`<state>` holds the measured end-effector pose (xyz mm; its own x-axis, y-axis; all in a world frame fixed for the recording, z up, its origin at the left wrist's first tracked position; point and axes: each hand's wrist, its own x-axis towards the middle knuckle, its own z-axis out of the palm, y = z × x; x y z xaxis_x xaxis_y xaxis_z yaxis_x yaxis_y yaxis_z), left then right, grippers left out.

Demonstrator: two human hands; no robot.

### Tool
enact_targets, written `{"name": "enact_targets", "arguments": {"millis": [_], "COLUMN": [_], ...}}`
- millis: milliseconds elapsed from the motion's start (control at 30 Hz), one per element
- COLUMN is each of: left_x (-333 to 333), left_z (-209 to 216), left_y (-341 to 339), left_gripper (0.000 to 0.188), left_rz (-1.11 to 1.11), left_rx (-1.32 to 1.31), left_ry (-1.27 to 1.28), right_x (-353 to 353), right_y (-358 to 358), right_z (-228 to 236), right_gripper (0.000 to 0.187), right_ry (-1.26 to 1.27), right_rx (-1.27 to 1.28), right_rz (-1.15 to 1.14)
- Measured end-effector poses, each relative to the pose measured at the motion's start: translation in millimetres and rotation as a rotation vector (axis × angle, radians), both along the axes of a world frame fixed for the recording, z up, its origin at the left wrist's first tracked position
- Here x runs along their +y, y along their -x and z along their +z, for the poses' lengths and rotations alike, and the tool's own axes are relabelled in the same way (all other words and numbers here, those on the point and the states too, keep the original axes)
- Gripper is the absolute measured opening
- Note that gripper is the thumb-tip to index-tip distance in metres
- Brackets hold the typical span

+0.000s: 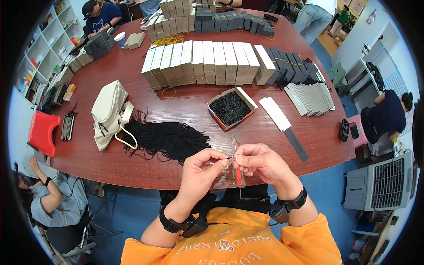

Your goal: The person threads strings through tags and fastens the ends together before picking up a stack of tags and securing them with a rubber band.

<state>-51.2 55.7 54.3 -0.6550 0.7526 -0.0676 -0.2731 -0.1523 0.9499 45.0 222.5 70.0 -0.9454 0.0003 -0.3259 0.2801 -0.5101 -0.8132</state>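
My left hand (202, 171) and my right hand (260, 162) meet at the table's front edge, thumbs and forefingers pinched close together. A small dark piece shows between the fingertips, too small to name. Beneath the hands lies a narrow clear plastic sleeve (234, 143) on the tabletop. A slim red piece (239, 177) hangs below my right fingers, with a thin metal-looking rod under it; whether I grip it is unclear. Left of my hands spreads a heap of black cords (165, 139). An open box (230, 107) of small black pieces sits just beyond them.
A beige bag (108, 112) rests on the cords' left. White tags (274, 114) and a dark strip (296, 145) lie to the right. Stacked tag bundles (207, 62) cross the table's middle, with fanned grey tags (309, 99) beside them. Other people sit around; a red stool (43, 132) stands left.
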Motion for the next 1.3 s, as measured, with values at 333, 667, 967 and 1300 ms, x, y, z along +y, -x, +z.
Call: {"name": "enact_targets", "arguments": {"millis": [333, 667, 967, 1300], "left_x": [1, 0, -3, -7], "left_z": [6, 5, 8, -3], "left_y": [-4, -6, -6, -2], "left_gripper": [0.007, 0.005, 0.007, 0.003], "left_rz": [0.04, 0.073, 0.032, -0.016], "left_rx": [0.23, 0.284, 0.043, -0.127], "left_ry": [0.073, 0.12, 0.122, 0.015], "right_x": [-1, -5, -13, -18], "right_y": [-1, -1, -1, -1], "right_z": [0, 0, 10, 13], "right_gripper": [0.015, 0.017, 0.016, 0.009], "right_ry": [-0.043, -0.167, -0.508, -0.418], "right_rx": [-0.033, -0.038, 0.012, 0.044], "right_rz": [-0.015, 0.006, 0.002, -0.177]}}
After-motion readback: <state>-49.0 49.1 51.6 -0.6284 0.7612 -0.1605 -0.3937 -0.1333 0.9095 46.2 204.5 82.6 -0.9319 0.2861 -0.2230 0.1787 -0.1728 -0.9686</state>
